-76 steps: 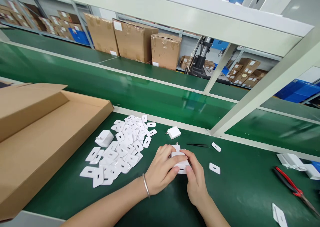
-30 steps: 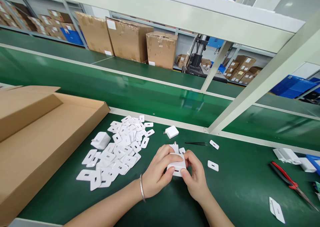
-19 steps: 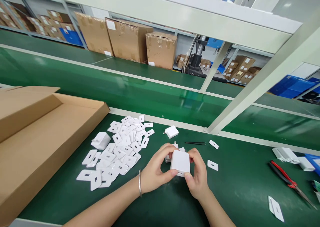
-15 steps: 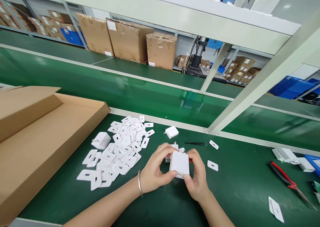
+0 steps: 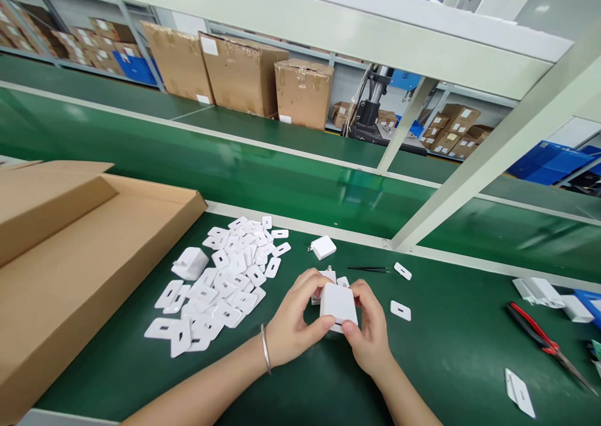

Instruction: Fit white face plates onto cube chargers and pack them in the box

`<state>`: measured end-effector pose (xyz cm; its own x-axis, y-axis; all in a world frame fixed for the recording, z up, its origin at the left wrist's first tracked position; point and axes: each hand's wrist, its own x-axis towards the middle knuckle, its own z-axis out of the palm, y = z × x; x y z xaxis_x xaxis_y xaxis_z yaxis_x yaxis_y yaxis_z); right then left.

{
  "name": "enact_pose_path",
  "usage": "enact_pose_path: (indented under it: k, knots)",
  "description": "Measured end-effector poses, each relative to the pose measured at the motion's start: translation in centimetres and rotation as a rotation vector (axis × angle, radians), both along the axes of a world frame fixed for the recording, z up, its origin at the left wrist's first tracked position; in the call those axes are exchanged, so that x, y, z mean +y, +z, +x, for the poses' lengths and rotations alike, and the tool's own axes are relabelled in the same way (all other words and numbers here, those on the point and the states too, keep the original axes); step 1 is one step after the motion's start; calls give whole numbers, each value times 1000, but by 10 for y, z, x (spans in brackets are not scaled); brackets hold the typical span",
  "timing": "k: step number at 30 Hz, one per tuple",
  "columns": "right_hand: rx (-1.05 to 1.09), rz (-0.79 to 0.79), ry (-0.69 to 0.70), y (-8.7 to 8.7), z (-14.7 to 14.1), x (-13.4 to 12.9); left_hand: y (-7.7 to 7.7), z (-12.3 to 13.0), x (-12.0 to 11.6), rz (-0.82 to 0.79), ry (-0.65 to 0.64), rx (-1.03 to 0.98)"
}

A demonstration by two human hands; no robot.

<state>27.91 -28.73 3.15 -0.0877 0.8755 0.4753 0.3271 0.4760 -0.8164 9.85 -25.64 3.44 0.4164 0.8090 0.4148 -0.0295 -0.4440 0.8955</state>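
Between my two hands is a white charger housing (image 5: pixel 339 302), its slotted end facing me. My left hand (image 5: pixel 295 326) grips its left side, with the thumb at the near left corner. Closed on the right side is my right hand (image 5: pixel 370 335), its thumb pressed at the near edge by the slot. Just behind the held charger, partly hidden by my fingers, lies another white charger piece (image 5: pixel 327 276) with metal prongs. Farther back rests a white charger (image 5: pixel 323 247). A heap of white slotted plates (image 5: pixel 235 263) spreads to the left, with a white plug block (image 5: pixel 190 263) beside it.
An open cardboard box (image 5: pixel 154 219) takes up the left side. Black tweezers (image 5: pixel 369 269) and a loose plate (image 5: pixel 400 310) lie right of my hands. Red-handled pliers (image 5: pixel 547 344) and white housings (image 5: pixel 538 291) are at far right. A slanting frame post (image 5: pixel 474 157) rises behind.
My right thumb has slid left along the charger's near edge, toward my left thumb. The charger has tipped slightly in my hands.
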Motion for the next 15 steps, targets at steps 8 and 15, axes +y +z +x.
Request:
enact_pose_path:
  k: [8, 15]
  knots:
    - [10, -9, -12, 0, 3, 2, -2, 3, 1, -25, -79, 8]
    - [-31, -5, 3, 7, 2, 2, -7, 3, 0, -47, -37, -38]
